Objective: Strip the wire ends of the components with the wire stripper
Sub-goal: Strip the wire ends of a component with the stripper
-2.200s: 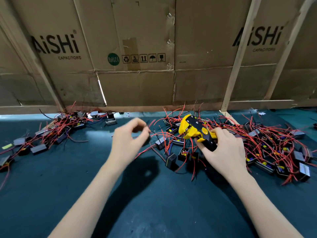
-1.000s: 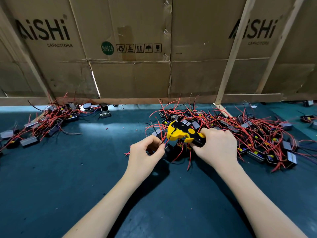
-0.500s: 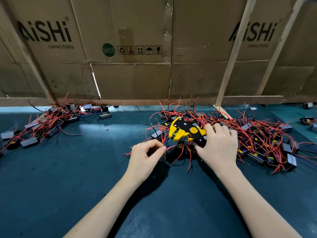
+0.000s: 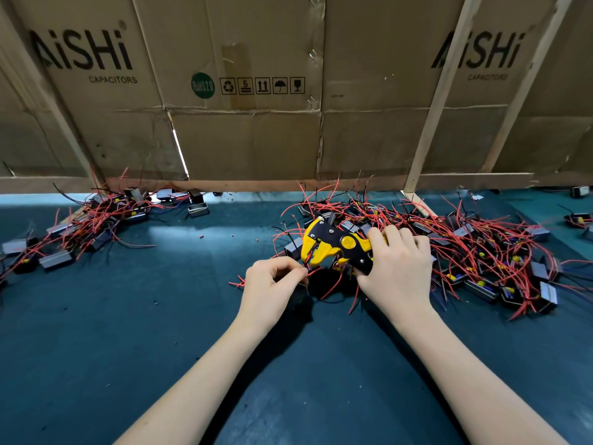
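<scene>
The right hand [image 4: 398, 268] grips the handles of the yellow and black wire stripper [image 4: 337, 245], fingers curled over the top of them, with the tool's head pointing left and its jaws standing slightly apart just above the left hand [image 4: 269, 285]. The left hand pinches a thin red wire [image 4: 316, 272] between thumb and forefinger, the other fingers curled under; the wire end runs up to the stripper's jaws, though whether it sits inside them cannot be told. Both hands work at the near left edge of a big pile of components [image 4: 481, 252], small black and grey box-shaped parts tangled in red leads, which spreads over the right half of the dark green bench [image 4: 128, 332]. A smaller pile of components [image 4: 80, 229] lies well apart at the far left of the bench, close to the back wall. That wall is made of flattened cardboard boxes [image 4: 247, 91] printed AiSHi CAPACITORS, braced by pale wooden battens [image 4: 439, 101]. A few tiny red scraps [image 4: 201, 236] dot the bench between the two piles
</scene>
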A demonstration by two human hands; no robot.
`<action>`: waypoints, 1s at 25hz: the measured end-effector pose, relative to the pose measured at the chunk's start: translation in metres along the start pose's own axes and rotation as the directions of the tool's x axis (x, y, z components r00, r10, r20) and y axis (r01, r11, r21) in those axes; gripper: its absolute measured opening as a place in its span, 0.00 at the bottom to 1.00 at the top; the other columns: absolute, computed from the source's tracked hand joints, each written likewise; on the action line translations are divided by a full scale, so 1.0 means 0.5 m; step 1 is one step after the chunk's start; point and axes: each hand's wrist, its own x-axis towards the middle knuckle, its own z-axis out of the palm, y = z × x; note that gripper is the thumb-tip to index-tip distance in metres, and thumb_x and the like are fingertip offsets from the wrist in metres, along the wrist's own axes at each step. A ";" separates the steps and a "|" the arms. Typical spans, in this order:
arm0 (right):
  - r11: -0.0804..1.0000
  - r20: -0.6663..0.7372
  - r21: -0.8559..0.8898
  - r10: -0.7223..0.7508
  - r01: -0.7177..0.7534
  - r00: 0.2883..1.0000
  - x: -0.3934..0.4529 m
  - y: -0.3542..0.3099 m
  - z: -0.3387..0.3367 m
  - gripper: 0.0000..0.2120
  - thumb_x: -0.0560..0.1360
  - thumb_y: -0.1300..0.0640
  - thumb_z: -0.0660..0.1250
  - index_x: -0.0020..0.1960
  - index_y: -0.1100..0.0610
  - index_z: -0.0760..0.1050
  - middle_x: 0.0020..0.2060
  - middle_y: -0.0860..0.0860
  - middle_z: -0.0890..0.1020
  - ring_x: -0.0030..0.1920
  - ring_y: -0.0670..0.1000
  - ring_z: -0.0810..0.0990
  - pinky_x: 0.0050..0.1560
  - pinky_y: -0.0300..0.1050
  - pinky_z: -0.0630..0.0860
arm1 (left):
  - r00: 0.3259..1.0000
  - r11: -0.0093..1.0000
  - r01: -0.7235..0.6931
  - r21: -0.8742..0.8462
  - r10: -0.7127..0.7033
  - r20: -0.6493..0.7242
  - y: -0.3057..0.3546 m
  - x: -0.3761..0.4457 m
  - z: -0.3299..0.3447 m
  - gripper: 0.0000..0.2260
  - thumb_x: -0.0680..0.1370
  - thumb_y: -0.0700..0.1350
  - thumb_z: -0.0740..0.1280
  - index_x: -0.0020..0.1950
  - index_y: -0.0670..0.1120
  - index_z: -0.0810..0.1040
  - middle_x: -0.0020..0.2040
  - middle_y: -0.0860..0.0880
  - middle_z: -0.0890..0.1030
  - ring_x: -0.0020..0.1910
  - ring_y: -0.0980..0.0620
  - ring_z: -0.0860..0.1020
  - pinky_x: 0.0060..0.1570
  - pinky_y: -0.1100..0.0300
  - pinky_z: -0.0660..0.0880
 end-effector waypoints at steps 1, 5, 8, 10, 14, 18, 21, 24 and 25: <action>1.000 0.006 0.005 0.002 -0.002 1.000 0.000 0.000 0.000 0.27 0.60 0.45 0.79 0.52 0.61 0.78 0.40 0.57 0.79 0.43 0.60 0.77 0.46 0.53 0.69 | 1.000 1.000 0.003 -0.008 -0.003 0.002 0.000 0.001 0.000 0.12 0.76 0.37 0.68 0.32 0.42 0.80 0.30 0.50 0.81 0.32 0.53 0.77 0.43 0.55 0.74; 1.000 0.010 0.011 -0.024 0.024 1.000 0.002 -0.001 0.001 0.25 0.58 0.46 0.80 0.47 0.60 0.79 0.38 0.56 0.80 0.39 0.59 0.78 0.45 0.52 0.69 | 1.000 0.999 0.007 -0.048 -0.006 0.015 0.003 0.002 0.003 0.10 0.73 0.43 0.68 0.31 0.42 0.80 0.30 0.46 0.81 0.33 0.51 0.77 0.44 0.51 0.75; 0.999 0.050 0.039 -0.034 0.032 0.998 0.005 0.000 0.002 0.22 0.57 0.45 0.80 0.39 0.59 0.77 0.34 0.56 0.81 0.35 0.58 0.79 0.44 0.52 0.70 | 0.999 0.996 0.015 -0.088 -0.012 0.034 0.004 0.000 0.001 0.10 0.71 0.45 0.67 0.32 0.41 0.79 0.30 0.43 0.81 0.32 0.49 0.76 0.42 0.48 0.75; 0.998 0.094 0.068 -0.017 0.011 0.995 0.004 0.000 0.003 0.21 0.57 0.44 0.81 0.36 0.58 0.76 0.30 0.54 0.79 0.32 0.58 0.79 0.42 0.51 0.70 | 0.999 0.993 0.023 -0.118 -0.018 0.046 0.005 -0.001 0.000 0.10 0.72 0.45 0.67 0.33 0.41 0.79 0.30 0.43 0.80 0.31 0.49 0.77 0.39 0.50 0.75; 0.995 0.144 0.101 -0.011 -0.004 0.990 0.002 -0.001 0.006 0.20 0.58 0.45 0.80 0.32 0.57 0.75 0.27 0.55 0.78 0.29 0.58 0.78 0.38 0.47 0.65 | 0.998 0.991 0.031 -0.132 -0.025 0.051 0.005 0.000 0.001 0.11 0.76 0.38 0.68 0.33 0.40 0.79 0.29 0.43 0.80 0.29 0.49 0.76 0.36 0.53 0.73; 0.997 0.041 0.076 0.004 -0.007 0.999 0.003 0.000 0.005 0.22 0.54 0.44 0.81 0.33 0.58 0.77 0.26 0.54 0.78 0.27 0.57 0.77 0.34 0.43 0.66 | 0.997 0.987 0.019 -0.158 -0.007 0.075 0.008 -0.004 -0.003 0.11 0.75 0.42 0.69 0.33 0.41 0.79 0.30 0.43 0.79 0.29 0.49 0.75 0.37 0.54 0.72; 0.995 0.014 0.071 0.068 -0.069 0.998 0.005 0.016 0.016 0.24 0.60 0.44 0.79 0.46 0.59 0.78 0.38 0.55 0.80 0.40 0.59 0.79 0.45 0.51 0.69 | 0.997 0.990 0.011 -0.140 0.000 0.078 0.009 -0.004 -0.004 0.10 0.72 0.44 0.67 0.33 0.42 0.79 0.29 0.46 0.80 0.30 0.50 0.76 0.38 0.54 0.73; 0.977 0.067 0.097 0.182 -0.188 0.981 0.006 0.044 0.026 0.22 0.66 0.42 0.75 0.48 0.58 0.77 0.42 0.55 0.80 0.47 0.59 0.78 0.49 0.52 0.67 | 0.998 0.999 -0.047 0.003 0.047 0.028 0.006 -0.006 -0.004 0.08 0.72 0.43 0.68 0.34 0.44 0.79 0.32 0.49 0.81 0.35 0.51 0.77 0.42 0.53 0.74; 0.968 0.091 0.105 0.219 -0.228 0.971 0.006 0.052 0.029 0.21 0.67 0.42 0.74 0.48 0.57 0.77 0.43 0.54 0.80 0.48 0.59 0.78 0.49 0.52 0.66 | 0.995 0.987 -0.092 0.129 0.096 -0.022 0.002 -0.006 -0.004 0.07 0.73 0.43 0.70 0.34 0.46 0.80 0.33 0.51 0.81 0.37 0.53 0.76 0.42 0.55 0.72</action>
